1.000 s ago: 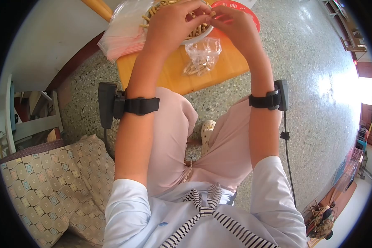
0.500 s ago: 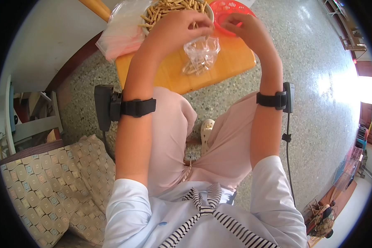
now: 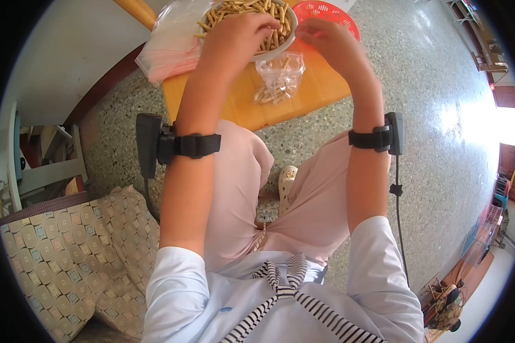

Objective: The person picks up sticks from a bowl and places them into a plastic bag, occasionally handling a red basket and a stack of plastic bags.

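Note:
A round bowl (image 3: 270, 56) full of short tan stick-like pieces stands at the far side of a wooden table (image 3: 234, 103). Over its left part is my left hand (image 3: 241, 35), fingers bent above the pieces; whether it holds one is hidden. At the bowl's right rim hovers my right hand (image 3: 321, 39), its fingers curled, with their tips and anything between them unclear. Nearer to me lies a clear plastic bag (image 3: 280, 78) with several pieces inside, and neither hand touches it.
A red perforated basket (image 3: 340, 14) sits behind my right hand. Flat clear bags with pinkish edges (image 3: 169, 51) lie left of the bowl. Patterned cloth (image 3: 57, 246) is at lower left. Shelves and a wire crate (image 3: 486, 228) stand along the right.
My left hand has moved left, from above the small bag to over the bowl. My right hand has shifted slightly left, to the bowl's rim.

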`<state>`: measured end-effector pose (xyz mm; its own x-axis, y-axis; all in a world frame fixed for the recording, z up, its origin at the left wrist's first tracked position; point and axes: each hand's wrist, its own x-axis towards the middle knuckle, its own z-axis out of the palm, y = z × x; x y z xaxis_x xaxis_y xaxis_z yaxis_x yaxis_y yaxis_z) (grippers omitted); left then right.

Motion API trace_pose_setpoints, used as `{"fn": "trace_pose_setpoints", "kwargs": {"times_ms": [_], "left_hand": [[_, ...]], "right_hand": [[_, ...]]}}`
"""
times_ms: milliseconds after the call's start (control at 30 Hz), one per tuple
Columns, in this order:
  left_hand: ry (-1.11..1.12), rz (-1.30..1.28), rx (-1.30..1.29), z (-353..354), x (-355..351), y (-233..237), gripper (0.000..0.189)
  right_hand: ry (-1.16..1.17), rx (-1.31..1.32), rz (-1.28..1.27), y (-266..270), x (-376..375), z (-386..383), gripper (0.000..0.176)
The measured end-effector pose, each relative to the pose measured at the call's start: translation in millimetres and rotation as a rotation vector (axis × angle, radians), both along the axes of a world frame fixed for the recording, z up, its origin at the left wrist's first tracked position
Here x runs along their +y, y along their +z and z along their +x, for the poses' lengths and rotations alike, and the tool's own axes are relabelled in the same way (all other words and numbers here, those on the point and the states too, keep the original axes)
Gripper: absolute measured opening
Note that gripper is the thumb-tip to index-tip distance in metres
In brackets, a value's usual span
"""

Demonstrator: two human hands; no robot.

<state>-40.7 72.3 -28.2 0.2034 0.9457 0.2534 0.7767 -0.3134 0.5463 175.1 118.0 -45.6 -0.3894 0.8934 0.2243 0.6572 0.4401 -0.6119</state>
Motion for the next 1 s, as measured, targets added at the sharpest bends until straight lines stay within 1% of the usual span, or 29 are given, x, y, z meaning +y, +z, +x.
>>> {"fn": "trace_pose_setpoints", "kwargs": {"times_ms": [33,67,100,167,233,267,333,367,433,567,633,667,733,867,933,967,1000], "left_hand": [[0.064,0.002,0.010,-4.9,0.6,0.4,0.024],[0.064,0.002,0.010,-12.7,4.8,-10.8,0.024],[0.044,-0.006,-0.012,-23.1,12.0,-33.1,0.025],[0.030,-0.015,-0.031,-29.2,13.3,-42.9,0.027],[0.068,-0.106,0.011,-25.1,10.6,-31.4,0.029],[0.070,-0.104,0.013,-21.9,9.1,-26.3,0.029],[0.137,-0.108,0.134,-16.8,6.0,-20.9,0.028],[0.138,-0.109,0.134,-16.1,5.5,-20.8,0.028],[0.152,-0.094,0.086,-17.4,6.0,-22.5,0.027],[0.152,-0.126,0.035,-17.7,7.3,-22.4,0.024],[0.164,-0.129,0.043,-16.5,5.8,-20.1,0.023],[0.163,-0.130,0.043,-16.5,6.1,-20.8,0.023],[0.134,-0.036,0.067,-17.2,7.1,-23.5,0.022],[0.141,-0.069,0.055,-15.5,6.8,-19.8,0.019],[-0.005,-0.073,-0.091,-16.0,7.7,-17.5,0.017],[-0.006,-0.072,-0.092,-15.2,8.0,-17.0,0.017],[-0.038,-0.073,-0.170,-11.5,7.6,-13.2,0.017]], "right_hand": [[0.053,-0.008,0.000,1.8,-2.0,-3.1,0.026],[0.053,-0.008,0.000,0.0,-1.3,-5.8,0.026],[0.075,-0.006,0.018,-4.6,0.7,-8.5,0.025],[0.103,-0.002,0.035,-11.9,0.0,-16.6,0.025],[0.105,0.041,0.056,-15.1,-0.1,-28.1,0.024],[0.107,0.043,0.057,-15.4,1.3,-31.9,0.024],[0.062,-0.024,-0.007,-15.0,2.3,-37.7,0.024],[0.062,-0.024,-0.008,-14.6,1.5,-38.4,0.024],[0.063,-0.022,0.104,-12.1,0.2,-40.9,0.022],[0.065,-0.024,0.049,-20.0,3.8,-44.6,0.020],[0.082,-0.007,0.132,-22.2,3.4,-45.2,0.021],[0.082,-0.007,0.132,-22.7,3.4,-44.4,0.021],[0.091,-0.013,0.104,-22.3,3.0,-42.9,0.022],[0.111,0.025,0.135,-24.6,2.2,-41.7,0.022],[0.142,0.079,0.071,-20.2,0.2,-41.2,0.022],[0.141,0.078,0.072,-17.9,-0.2,-41.0,0.022],[0.145,0.047,0.082,-14.9,-0.1,-40.4,0.022]]}}
